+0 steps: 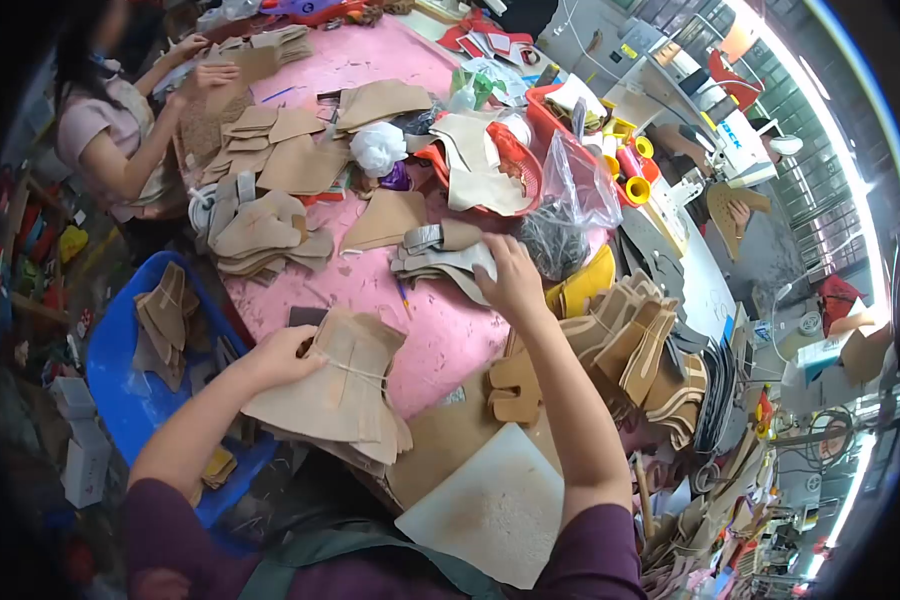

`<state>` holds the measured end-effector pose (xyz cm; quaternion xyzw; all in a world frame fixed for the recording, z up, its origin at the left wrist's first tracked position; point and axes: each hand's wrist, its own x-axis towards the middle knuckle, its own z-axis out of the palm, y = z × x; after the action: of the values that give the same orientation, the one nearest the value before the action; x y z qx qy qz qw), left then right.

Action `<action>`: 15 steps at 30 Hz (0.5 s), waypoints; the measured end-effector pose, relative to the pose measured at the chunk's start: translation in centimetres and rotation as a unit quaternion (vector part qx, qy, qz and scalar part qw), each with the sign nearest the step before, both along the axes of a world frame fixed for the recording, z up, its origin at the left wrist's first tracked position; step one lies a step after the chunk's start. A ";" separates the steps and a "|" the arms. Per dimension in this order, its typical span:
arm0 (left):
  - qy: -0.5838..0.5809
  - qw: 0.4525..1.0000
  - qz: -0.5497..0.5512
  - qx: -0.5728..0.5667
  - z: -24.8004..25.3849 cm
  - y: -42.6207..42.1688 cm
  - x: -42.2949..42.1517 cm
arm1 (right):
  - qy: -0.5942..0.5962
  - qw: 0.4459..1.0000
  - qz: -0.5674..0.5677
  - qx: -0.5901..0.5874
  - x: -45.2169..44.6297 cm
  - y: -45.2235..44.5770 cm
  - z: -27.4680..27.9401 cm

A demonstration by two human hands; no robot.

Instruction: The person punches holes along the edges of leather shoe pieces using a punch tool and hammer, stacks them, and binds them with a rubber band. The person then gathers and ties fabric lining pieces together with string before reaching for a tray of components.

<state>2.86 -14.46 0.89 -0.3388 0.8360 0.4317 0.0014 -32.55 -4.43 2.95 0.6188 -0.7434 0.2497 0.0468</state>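
Observation:
My left hand (282,357) grips the upper left edge of a tan bundle of cut pieces (335,390), which is tied with string and hangs over the near edge of the pink table. Its fingertips are partly hidden by the bundle. Farther right, my right hand (513,278) rests on the right end of a stack of grey pieces (445,262), its fingers bent over the edge. A single tan piece (385,220) lies just behind that stack. Left of it is a pile of brown pieces (260,232).
A co-worker (120,140) stands at the far left of the pink table (370,60). A blue tub (135,400) is at the near left. Red baskets (530,175), tan bundles (635,345) and a white board (495,500) lie to the right and front.

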 end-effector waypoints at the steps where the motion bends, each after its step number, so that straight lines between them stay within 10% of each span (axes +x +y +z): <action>1: 0.043 0.995 -0.012 -0.089 0.1 -0.4 0.2 | -0.003 1.000 -0.004 0.007 -1.1 -2.4 -0.7; 4: 0.135 0.955 -0.036 -0.260 0.8 -1.8 0.1 | 0.114 0.990 -0.062 0.050 -3.9 -7.6 -3.3; 11: 0.144 0.989 -0.020 -0.004 4.4 -4.4 -3.3 | 0.076 0.965 -0.122 0.219 -9.3 -10.8 -3.6; 13: 0.117 0.987 -0.034 0.100 4.9 -5.1 -4.9 | -0.181 0.963 -0.066 0.188 -10.8 -9.9 -2.7; 15: 0.155 0.961 -0.026 0.229 3.8 -5.7 -7.1 | -0.197 0.954 -0.073 0.212 -11.6 -10.3 -1.5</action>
<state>-4.27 -20.16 4.67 -0.2365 0.7134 0.6584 -0.0393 -44.16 -14.74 1.50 0.4968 -0.8170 0.1993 -0.2145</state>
